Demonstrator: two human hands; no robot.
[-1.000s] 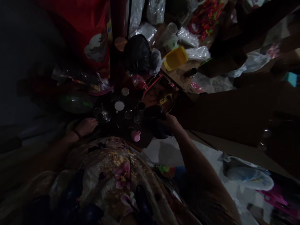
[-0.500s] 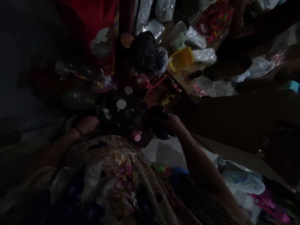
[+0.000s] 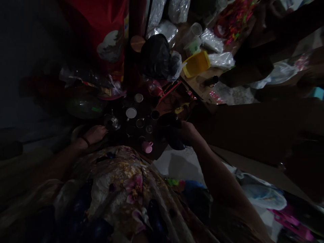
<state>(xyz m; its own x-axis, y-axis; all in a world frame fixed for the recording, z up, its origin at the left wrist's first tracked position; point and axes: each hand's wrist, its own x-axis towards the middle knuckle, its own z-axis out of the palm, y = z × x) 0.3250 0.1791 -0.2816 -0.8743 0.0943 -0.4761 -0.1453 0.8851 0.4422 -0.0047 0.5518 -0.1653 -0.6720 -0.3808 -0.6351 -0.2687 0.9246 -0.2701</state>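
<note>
In dim light, my right hand is closed round something very dark, with a rounded lower end. Its kind is hard to make out. Beside it is a dark rounded shape. My left hand, fingers curled, is right beside a shiny metal teapot; whether it grips the pot is unclear. Between the hands, on a dark tabletop, stand a white mug, a pale-topped container, a dark cup, a metal-rimmed cup, a small glass and a tilted pink cup.
Behind the cups are a black plastic bag and a large red bag. A yellow tray and clear plastic packs lie on a wooden surface at the back right. A brown panel stands to the right.
Around my right hand, the dark thing's lower end has shifted slightly, and the hand has moved a touch. My left hand, the teapot and the cups stay in place.
</note>
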